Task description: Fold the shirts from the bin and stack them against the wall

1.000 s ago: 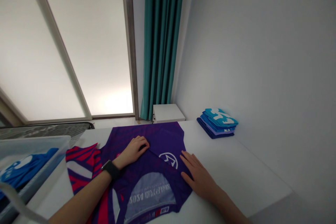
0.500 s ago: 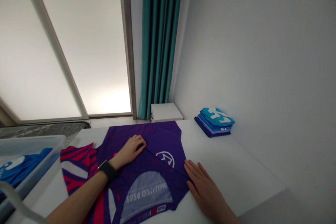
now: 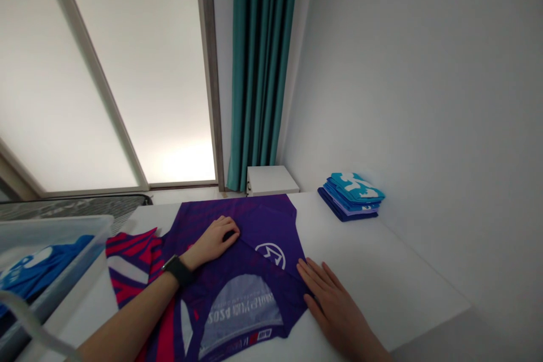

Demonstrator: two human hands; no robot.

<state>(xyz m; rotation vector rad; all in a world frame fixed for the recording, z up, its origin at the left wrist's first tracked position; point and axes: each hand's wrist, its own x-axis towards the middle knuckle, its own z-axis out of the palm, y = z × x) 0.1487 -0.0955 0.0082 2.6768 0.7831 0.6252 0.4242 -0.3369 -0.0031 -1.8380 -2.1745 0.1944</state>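
A plain pale wall (image 3: 416, 96) takes up the right half of the frame, and frosted door panels (image 3: 165, 68) fill the upper left, with a green curtain (image 3: 263, 68) hanging between the two. The white worktop (image 3: 403, 288) runs across the lower part of the frame. On it, at lower centre, lies the task's thing, a purple shirt (image 3: 269, 220), spread out with its neck opening towards the bottom edge and its striped sleeve (image 3: 133, 271) out to the left. A translucent bin (image 3: 68, 222) with blue cloth (image 3: 46, 266) inside sits at lower left. Beyond the worktop's far edge is a small white cabinet (image 3: 271, 180); a stack of folded garments (image 3: 352, 197) rests right of centre, near the wall.

The right hand (image 3: 326, 297) lies flat, fingers extended, its fingertips at the shirt's right edge. A second ago those fingers reached further over the cloth, up beside the white logo (image 3: 271, 255); they have slid outward and down. This suggests that side is being smoothed, with the shirt not yet made compact like the stack. The left hand (image 3: 216, 239), below a dark watch (image 3: 180, 271) on the wrist, stays on the middle of the shirt with fingers curled, thumb and forefinger nearly meeting at a crease; whether they pinch cloth, I cannot tell.
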